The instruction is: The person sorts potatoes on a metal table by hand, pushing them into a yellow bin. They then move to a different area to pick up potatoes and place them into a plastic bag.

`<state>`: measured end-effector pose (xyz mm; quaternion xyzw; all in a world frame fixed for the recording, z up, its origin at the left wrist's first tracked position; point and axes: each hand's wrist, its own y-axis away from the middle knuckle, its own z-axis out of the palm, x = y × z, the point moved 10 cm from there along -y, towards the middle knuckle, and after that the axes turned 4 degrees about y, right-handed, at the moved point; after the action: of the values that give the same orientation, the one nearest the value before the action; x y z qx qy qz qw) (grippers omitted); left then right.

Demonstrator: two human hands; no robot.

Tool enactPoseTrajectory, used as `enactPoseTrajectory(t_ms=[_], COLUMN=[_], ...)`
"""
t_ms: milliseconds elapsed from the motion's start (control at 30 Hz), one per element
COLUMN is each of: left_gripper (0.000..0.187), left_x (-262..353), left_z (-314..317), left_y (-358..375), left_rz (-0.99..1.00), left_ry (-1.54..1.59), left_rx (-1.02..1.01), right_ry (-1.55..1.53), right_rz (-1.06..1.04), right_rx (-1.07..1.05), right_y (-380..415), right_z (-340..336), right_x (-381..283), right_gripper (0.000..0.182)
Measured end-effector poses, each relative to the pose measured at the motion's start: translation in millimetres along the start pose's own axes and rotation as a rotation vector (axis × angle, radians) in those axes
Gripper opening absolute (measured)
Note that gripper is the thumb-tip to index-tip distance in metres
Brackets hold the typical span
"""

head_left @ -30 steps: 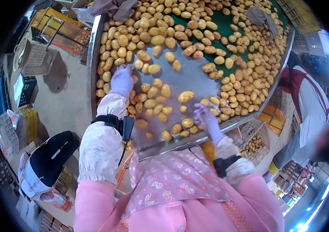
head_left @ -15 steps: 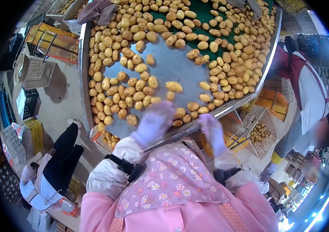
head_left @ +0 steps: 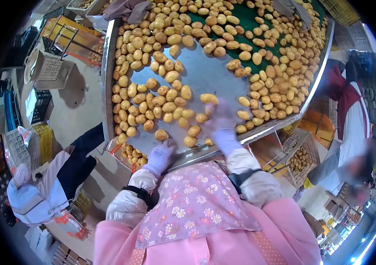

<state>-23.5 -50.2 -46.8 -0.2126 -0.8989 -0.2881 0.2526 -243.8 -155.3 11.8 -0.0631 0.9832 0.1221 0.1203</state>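
Observation:
Many yellow-brown potatoes (head_left: 169, 107) lie on a metal sorting table (head_left: 214, 73) with a green surface (head_left: 258, 66) farther back. My left hand (head_left: 161, 154), in a light purple glove, is at the near edge, its curled fingertips at a single potato (head_left: 161, 134); whether it grips that potato is unclear. My right hand (head_left: 221, 119), gloved alike and blurred by motion, reaches over the metal near an elongated potato (head_left: 208, 99). What its fingers hold, if anything, is hidden.
A metal rim (head_left: 258, 134) borders the table. Grey cloths (head_left: 128, 11) lie at its far side. A crate with potatoes (head_left: 300, 154) stands below right. One person (head_left: 42, 190) is at the left, another (head_left: 351, 115) at the right.
My left hand has moved back toward the near edge. My right hand has reached forward from the rim onto the table. Several potatoes near the front edge have shifted. The view has shifted slightly.

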Motion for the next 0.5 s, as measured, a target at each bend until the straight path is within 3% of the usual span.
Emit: enactPoseTrajectory(t_ms=[67,133,200,267,333,367,400,433,467,500], left_gripper=[0.028,0.026,0.016,0.018,0.027,0.036,0.036,0.036,0.037,0.037], left_x=[0,-7,-26,-48,-92,-93,-86,-80,-72,-48], left_z=[-8,-19,-41,-44,-27,-27,-40,-49,-57,-62], left_y=[2,8,25,35,47,46,43,42,35,16], left_rz=[-0.081,-0.184,-0.315,-0.295,-0.611,-0.595,-0.600,-0.632,-0.657,-0.523], left_ry=[0.104,0.216,0.456,0.356,0.709,1.055,1.056,1.260,1.467,1.791], left_rx=[0.032,0.081,0.306,0.431,0.359,0.438,0.440,0.514,0.591,0.654], right_ry=[-0.010,-0.064,-0.128,-0.055,-0.024,-0.086,-0.146,-0.228,-0.226,-0.683], right_rz=[-0.257,-0.294,-0.314,-0.139,-0.113,-0.127,-0.138,-0.227,-0.230,-0.188], right_rx=[0.283,0.327,0.369,-0.101,-0.047,-0.096,-0.147,0.117,0.117,0.139], right_y=[-4,-42,-79,-124,-133,-132,-127,-110,-93,-73], right_z=[-9,-22,-26,27,25,23,22,-5,-8,-18], right_x=[-73,-103,-111,-95,-86,-83,-78,-78,-86,-88], right_gripper=[0.052,0.050,0.048,0.043,0.041,0.039,0.038,0.037,0.037,0.036])
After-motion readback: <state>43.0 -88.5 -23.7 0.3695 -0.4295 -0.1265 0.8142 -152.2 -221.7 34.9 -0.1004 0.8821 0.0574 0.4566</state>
